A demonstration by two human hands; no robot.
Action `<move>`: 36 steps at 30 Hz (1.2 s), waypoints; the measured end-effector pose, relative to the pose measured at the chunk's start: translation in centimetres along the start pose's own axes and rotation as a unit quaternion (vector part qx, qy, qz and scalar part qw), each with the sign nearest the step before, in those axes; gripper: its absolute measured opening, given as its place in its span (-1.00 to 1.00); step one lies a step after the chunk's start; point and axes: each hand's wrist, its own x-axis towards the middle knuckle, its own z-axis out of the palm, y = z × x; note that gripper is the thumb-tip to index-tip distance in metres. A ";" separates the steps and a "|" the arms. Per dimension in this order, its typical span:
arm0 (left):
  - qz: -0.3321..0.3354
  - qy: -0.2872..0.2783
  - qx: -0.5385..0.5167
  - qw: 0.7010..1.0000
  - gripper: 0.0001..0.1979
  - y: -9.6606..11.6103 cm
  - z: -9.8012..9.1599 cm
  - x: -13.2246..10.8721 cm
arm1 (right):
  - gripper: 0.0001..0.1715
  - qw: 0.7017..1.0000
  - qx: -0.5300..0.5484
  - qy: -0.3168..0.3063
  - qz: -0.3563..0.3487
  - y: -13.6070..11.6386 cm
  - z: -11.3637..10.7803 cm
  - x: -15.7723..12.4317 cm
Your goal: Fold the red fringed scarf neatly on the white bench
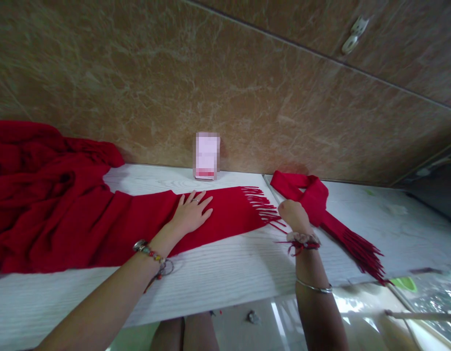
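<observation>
A red fringed scarf [225,209] lies spread across the white wood-grain table [228,273]. My left hand [192,212] rests flat on it, fingers stretched out. My right hand [293,214] is closed at the scarf's fringe [264,207], pinching its tassels; the fingers are mostly hidden. A second red scarf [316,200] is tied in a knot just right of that hand, its fringed tail [362,253] trailing toward the table's front edge.
A heap of red scarves [38,195] covers the table's left end. A small pink-and-white box [206,156] stands against the brown marble wall [225,83]. A green object [404,283] shows below the table at the right.
</observation>
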 end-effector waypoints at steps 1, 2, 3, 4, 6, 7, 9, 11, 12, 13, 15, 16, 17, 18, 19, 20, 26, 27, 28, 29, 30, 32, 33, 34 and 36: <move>-0.003 0.002 0.000 1.000 -0.52 -0.1 0.0 0.0 | -0.62 1.000 0.017 0.018 -0.006 -0.3 -0.2 0.0; -0.004 0.005 0.001 1.000 -0.52 -0.1 0.0 0.0 | -0.61 0.998 0.041 0.037 -0.029 -0.8 -0.3 0.0; -0.005 0.006 0.002 1.000 -0.52 -0.1 0.1 0.0 | -0.61 0.994 0.064 0.049 -0.067 -1.5 -0.3 -0.1; -0.005 0.007 0.003 1.000 -0.52 -0.1 0.1 0.1 | -0.62 0.989 0.089 0.055 -0.108 -2.2 -0.2 -0.1; -0.006 0.004 0.002 1.000 -0.52 -0.2 0.0 0.1 | -0.64 0.983 0.104 0.037 -0.147 -3.4 0.2 -0.1; -0.008 0.002 0.001 1.000 -0.52 -0.1 0.0 0.1 | -0.66 0.987 0.091 0.021 -0.131 -3.6 0.4 -0.1; -0.012 -0.001 -0.001 1.000 -0.51 -0.1 0.0 0.1 | -0.68 0.997 0.049 -0.001 -0.055 -3.0 0.7 0.0; -0.014 -0.001 0.000 1.000 -0.51 -0.1 -0.1 0.1 | -0.67 1.000 0.019 -0.004 0.024 -1.7 0.7 0.1; -0.015 -0.002 0.000 1.000 -0.51 -0.1 -0.1 0.1 | -0.65 0.999 0.013 -0.001 0.051 -1.0 0.6 0.2; -0.015 -0.002 0.001 1.000 -0.51 -0.1 -0.1 0.1 | -0.63 0.998 0.012 0.004 0.065 -0.5 0.4 0.2; -0.015 -0.002 0.003 1.000 -0.51 -0.1 -0.1 0.1 | -0.60 0.997 0.026 0.028 0.060 -0.2 0.1 0.3; -0.015 0.000 0.004 1.000 -0.51 -0.1 -0.1 0.1 | -0.60 0.998 0.042 0.039 0.033 -0.4 0.0 0.3; -0.015 0.002 0.005 1.000 -0.51 -0.1 -0.1 0.1 | -0.60 0.997 0.061 0.043 -0.008 -0.9 0.0 0.3; -0.015 0.003 0.006 1.000 -0.51 -0.1 0.0 0.1 | -0.61 0.995 0.078 0.037 -0.050 -1.5 0.1 0.3; -0.015 0.005 0.006 1.000 -0.51 -0.1 0.0 0.1 | -0.63 0.993 0.087 0.025 -0.079 -2.1 0.2 0.2; -0.016 0.006 0.006 1.000 -0.51 -0.1 0.0 0.1 | -0.65 0.993 0.084 0.009 -0.085 -2.6 0.4 0.2; -0.013 0.007 0.001 1.000 -0.51 -0.1 0.0 0.1 | -0.64 0.997 0.022 0.001 0.074 -1.2 0.3 0.0; -0.013 0.007 0.000 1.000 -0.51 -0.1 0.0 0.1 | -0.63 0.996 0.021 0.006 0.086 -0.9 0.1 0.0; -0.013 0.008 -0.001 1.000 -0.51 -0.1 0.0 0.1 | -0.63 0.996 0.026 0.018 0.083 -0.7 -0.1 0.0; -0.013 0.009 0.000 1.000 -0.51 -0.1 0.1 0.1 | -0.63 0.997 0.040 0.035 0.063 -0.8 -0.2 0.0; -0.012 0.010 0.000 1.000 -0.51 -0.1 0.1 0.1 | -0.63 0.996 0.062 0.050 0.027 -1.1 -0.3 0.1; -0.010 0.011 0.003 1.000 -0.51 -0.2 0.2 0.1 | -0.62 0.991 0.108 0.053 -0.059 -2.0 -0.1 0.1; -0.009 0.011 0.003 1.000 -0.51 -0.2 0.2 0.2 | -0.63 0.988 0.118 0.039 -0.088 -2.4 0.1 0.1; -0.009 0.010 0.003 1.000 -0.51 -0.2 0.2 0.2 | -0.64 0.989 0.113 0.021 -0.093 -2.7 0.3 0.2; -0.010 0.010 0.002 1.000 -0.51 -0.2 0.2 0.2 | -0.65 0.996 0.072 0.001 -0.045 -2.5 0.7 0.2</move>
